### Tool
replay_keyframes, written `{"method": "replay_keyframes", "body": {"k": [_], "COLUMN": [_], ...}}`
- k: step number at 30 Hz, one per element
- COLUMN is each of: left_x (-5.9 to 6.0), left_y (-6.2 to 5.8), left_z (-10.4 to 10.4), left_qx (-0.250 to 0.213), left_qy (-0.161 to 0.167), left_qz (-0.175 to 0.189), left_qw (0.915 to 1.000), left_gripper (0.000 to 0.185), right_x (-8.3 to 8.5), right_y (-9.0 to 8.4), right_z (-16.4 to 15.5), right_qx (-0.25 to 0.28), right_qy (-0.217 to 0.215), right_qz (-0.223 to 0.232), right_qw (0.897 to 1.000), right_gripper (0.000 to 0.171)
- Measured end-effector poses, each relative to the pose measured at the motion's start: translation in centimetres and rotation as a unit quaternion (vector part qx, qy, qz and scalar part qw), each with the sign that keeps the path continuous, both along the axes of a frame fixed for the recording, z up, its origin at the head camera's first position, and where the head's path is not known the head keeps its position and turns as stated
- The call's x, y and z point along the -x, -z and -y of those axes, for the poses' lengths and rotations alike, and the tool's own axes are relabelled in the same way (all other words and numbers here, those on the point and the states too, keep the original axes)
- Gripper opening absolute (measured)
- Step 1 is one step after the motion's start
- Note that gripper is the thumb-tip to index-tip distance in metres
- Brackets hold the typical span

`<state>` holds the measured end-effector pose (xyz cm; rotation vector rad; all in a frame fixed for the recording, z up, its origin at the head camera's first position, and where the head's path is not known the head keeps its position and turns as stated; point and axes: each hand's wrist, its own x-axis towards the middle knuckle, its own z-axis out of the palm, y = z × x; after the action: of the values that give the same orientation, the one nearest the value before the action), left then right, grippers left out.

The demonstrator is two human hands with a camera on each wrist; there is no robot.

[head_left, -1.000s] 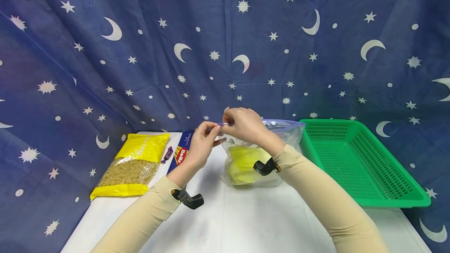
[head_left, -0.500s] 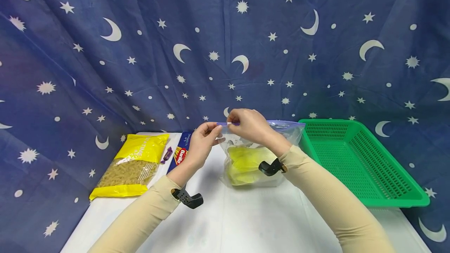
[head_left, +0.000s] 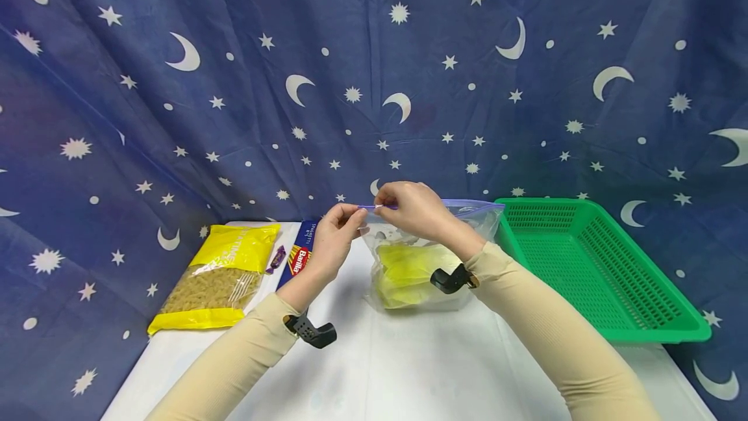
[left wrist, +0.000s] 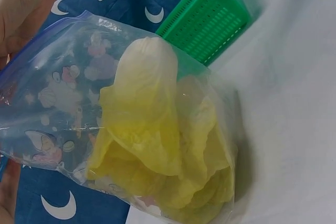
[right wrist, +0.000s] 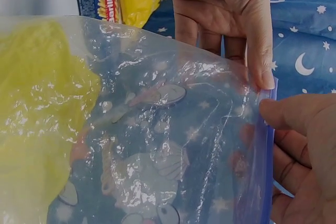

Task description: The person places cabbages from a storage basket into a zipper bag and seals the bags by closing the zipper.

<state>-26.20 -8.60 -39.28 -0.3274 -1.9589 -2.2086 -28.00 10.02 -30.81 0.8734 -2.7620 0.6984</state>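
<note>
Head view: left hand point(head_left: 333, 239) and right hand point(head_left: 411, 208) both pinch the zip bag point(head_left: 421, 258) seal; press firmly, sliding evenly along the strip.

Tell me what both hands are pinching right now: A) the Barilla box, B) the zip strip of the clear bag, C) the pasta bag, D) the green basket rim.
B: the left hand and right hand both pinch the purple zip strip along the top of the clear bag; the pasta bag, box and basket lie untouched.
</note>
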Motion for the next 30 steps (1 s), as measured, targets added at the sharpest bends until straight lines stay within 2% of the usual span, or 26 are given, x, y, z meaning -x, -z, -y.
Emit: {"method": "replay_keyframes", "body": {"k": [5, 10, 20, 30], "left_x": [0.0, 0.1, 0.0, 0.1], "left_y": [-0.2, -0.5, -0.1, -0.1], "left_z": [0.0, 0.0, 0.2, 0.3], "left_qx": [0.038, 0.055, 0.041, 0.044], "left_qy": [-0.012, -0.015, -0.016, -0.021], "left_qz": [0.001, 0.007, -0.012, -0.028], "left_qw": [0.9992, 0.9983, 0.9990, 0.9984], "left_gripper": [0.023, 0.019, 0.024, 0.020], "right_x": [0.0, -0.1, -0.2, -0.3], "right_y": [0.0, -0.3, -0.4, -0.7], "right_z": [-0.4, -0.9, -1.6, -2.3], "right_qx": [-0.018, -0.041, -0.051, -0.046], "right_qy": [-0.011, -0.020, -0.004, 0.003], "right_qz": [-0.031, -0.045, -0.032, -0.020], "right_qw": [0.999, 0.998, 0.998, 0.999], "right_gripper": [0.012, 0.013, 0.013, 0.012]}}
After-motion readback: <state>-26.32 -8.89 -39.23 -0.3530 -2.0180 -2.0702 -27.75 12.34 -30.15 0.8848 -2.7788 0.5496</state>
